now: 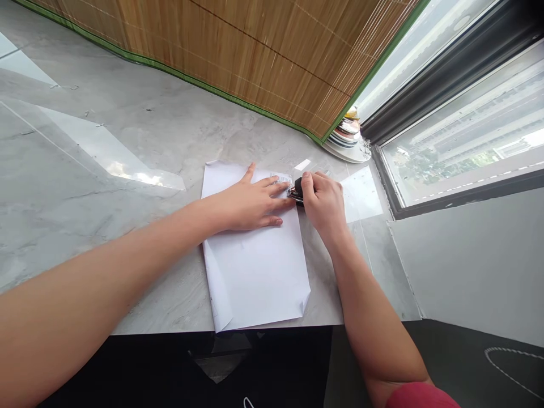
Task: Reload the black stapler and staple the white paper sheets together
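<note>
A white sheet of paper (259,266), folded along its left and bottom edges, lies on the grey marble floor. My left hand (250,201) lies flat on its upper part, fingers stretched out, pressing it down next to a small printed slip (281,180) at the top right corner. My right hand (323,198) is closed round a small black stapler (297,190), whose metal jaw sits at the paper's upper right edge, just beside my left fingertips.
A bamboo mat with a green border (255,51) lies beyond the paper. A stack of plates (347,139) stands by the window frame (429,68) at the right. Loose staples (63,86) lie on the floor at the far left. A dark surface (212,368) runs along the near edge.
</note>
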Motion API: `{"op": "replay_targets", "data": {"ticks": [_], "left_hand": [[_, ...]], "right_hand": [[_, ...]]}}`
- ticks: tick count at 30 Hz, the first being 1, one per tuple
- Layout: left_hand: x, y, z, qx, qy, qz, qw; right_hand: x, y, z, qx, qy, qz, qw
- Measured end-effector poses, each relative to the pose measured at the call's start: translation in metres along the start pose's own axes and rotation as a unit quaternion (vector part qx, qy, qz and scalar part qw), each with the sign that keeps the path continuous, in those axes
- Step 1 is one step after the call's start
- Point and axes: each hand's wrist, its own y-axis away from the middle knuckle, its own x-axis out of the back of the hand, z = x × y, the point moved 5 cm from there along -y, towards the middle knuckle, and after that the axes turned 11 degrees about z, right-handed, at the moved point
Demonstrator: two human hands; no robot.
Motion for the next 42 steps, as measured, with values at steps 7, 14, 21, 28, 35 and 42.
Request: {"op": "replay_targets", "data": {"ticks": [7,14,21,28,35,42], "left_hand": [[-0.002,0.0,-0.003,-0.003,0.022,-0.004,1.0],[-0.003,0.0,-0.003,-0.002,0.038,-0.003,0.999],[-0.003,0.0,-0.003,-0.009,0.035,0.01,0.999],[-0.002,-0.001,-0.003,-0.01,0.031,-0.001,0.999],[-0.002,-0.001,-0.003,-0.006,0.038,-0.004,0.999],[-0.004,0.0,-0.005,-0.003,0.041,-0.006,0.999]], "right_hand": [[-0.001,-0.001,-0.001,0.025,0.011,-0.009,1.0],[-0.002,-0.002,-0.001,0.028,0.009,-0.017,0.999],[-0.002,-0.001,-0.003,0.016,0.011,-0.02,1.0],[-0.003,0.0,-0.007,0.038,0.028,-0.031,0.998],[-0.006,0.004,-0.011,0.059,0.061,-0.032,0.996],[-0.018,0.01,-0.018,0.09,0.09,-0.034,0.991]]}}
